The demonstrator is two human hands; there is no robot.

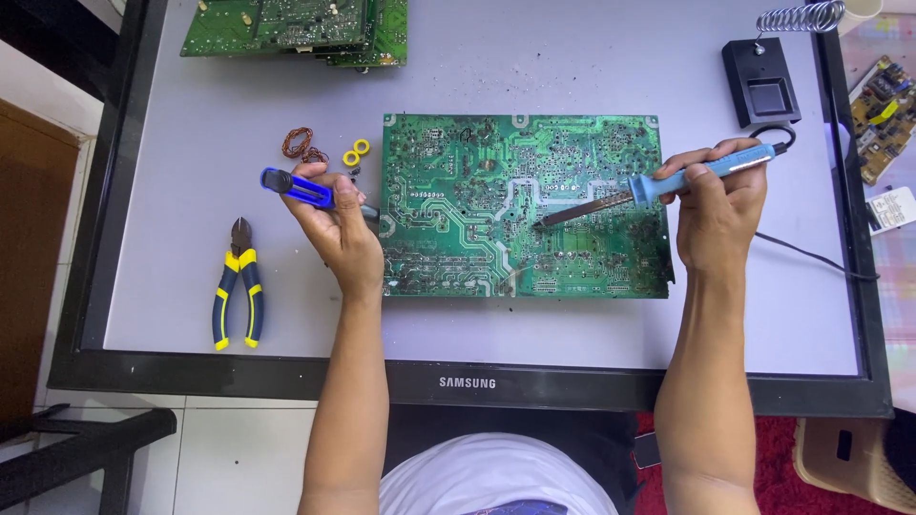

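Black bezel of a flat monitor point(286, 377) lying face up serves as the work surface, its grey screen nearest the person. On that screen, at the near left, lie side cutters point(239, 284) with yellow-and-blue handles, jaws pointing away. Just beyond and to the right, the left hand point(339, 229) is curled closed around a tool with a blue handle point(296, 188), the handle sticking out to the left past the thumb; the tool's working end is hidden behind the fingers at the left edge of the board, so its kind cannot be told. The knuckles rest beside that edge.

A green circuit board point(523, 205) lies solder side up in the middle of the screen. The right hand point(720, 215) pinches a blue-handled soldering iron point(658, 186) like a pen, fingers closed narrow around the grip, and the metal tip touches the board near its centre. The iron's cord trails off to the right.

Farther off, two small yellow rings point(356, 152) and a coil of copper wire point(299, 144) sit just past the left hand. A black soldering stand point(760, 84) with a spring holder stands at the far right, and more green boards point(296, 29) are stacked at the far left.
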